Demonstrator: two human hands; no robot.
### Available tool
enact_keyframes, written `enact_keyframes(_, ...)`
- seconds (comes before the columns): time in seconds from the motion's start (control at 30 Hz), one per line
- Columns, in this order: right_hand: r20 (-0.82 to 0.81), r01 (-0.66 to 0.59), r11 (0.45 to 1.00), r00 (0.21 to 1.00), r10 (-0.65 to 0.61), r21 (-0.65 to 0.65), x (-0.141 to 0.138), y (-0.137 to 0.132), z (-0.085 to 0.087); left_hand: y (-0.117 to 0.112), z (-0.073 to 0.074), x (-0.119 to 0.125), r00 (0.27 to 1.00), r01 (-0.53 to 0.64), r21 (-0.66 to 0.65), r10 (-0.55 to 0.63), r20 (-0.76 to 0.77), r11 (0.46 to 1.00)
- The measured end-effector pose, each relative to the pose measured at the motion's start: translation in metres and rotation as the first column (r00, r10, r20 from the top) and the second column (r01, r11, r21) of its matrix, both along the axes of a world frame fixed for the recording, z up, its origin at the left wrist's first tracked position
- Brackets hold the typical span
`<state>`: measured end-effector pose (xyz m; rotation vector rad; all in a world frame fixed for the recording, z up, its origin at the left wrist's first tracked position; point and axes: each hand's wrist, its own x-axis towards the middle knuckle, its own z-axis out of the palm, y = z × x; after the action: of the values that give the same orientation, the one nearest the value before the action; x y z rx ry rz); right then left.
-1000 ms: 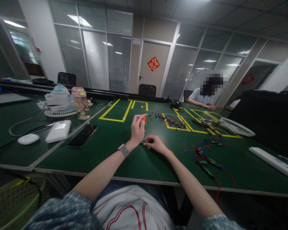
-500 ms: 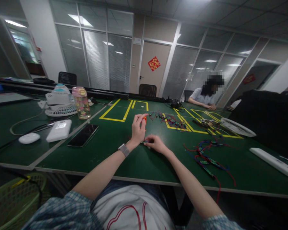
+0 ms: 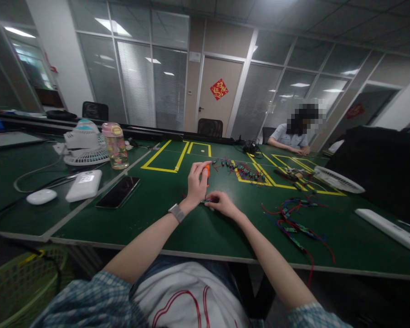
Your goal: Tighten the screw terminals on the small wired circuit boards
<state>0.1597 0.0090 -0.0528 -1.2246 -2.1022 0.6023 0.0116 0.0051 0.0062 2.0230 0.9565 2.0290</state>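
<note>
On the green bench [image 3: 164, 228], the left hand [image 3: 195, 186] is closed around an upright orange-handled tool [image 3: 207, 171] just above a small wired part [image 3: 206, 201], which the right hand [image 3: 222, 203] pinches down against the surface, with loose wires [image 3: 295, 223] lying near on the right.

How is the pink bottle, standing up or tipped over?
Standing up. The pink bottle sits on its base on the green table, lid on top.

Phone [image 3: 118, 192] left of hands; wire bundle [image 3: 295, 223] right – fan [image 3: 84, 146], bottle [image 3: 115, 146] behind phone.
</note>
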Motion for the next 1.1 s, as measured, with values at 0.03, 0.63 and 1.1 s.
enact_keyframes(0.03,0.0,-0.001,1.0,1.0,0.001,-0.002,0.0,0.0003,-0.0004,0.0003,-0.0001,-0.0001,1.0,-0.001,0.002,0.001,0.002,1.0)
enact_keyframes(0.63,0.001,-0.006,1.0,1.0,0.006,0.013,0.0003,0.0004,-0.0007,0.0006,-0.0008,0.0008,1.0,-0.006,-0.018,0.006,0.021,1.0)
enact_keyframes(1.1,-0.011,0.0,1.0,1.0,0.001,0.015,0.0008,0.0021,-0.0038,-0.0018,0.0014,-0.0002,1.0,-0.014,-0.015,0.014,0.005,1.0)
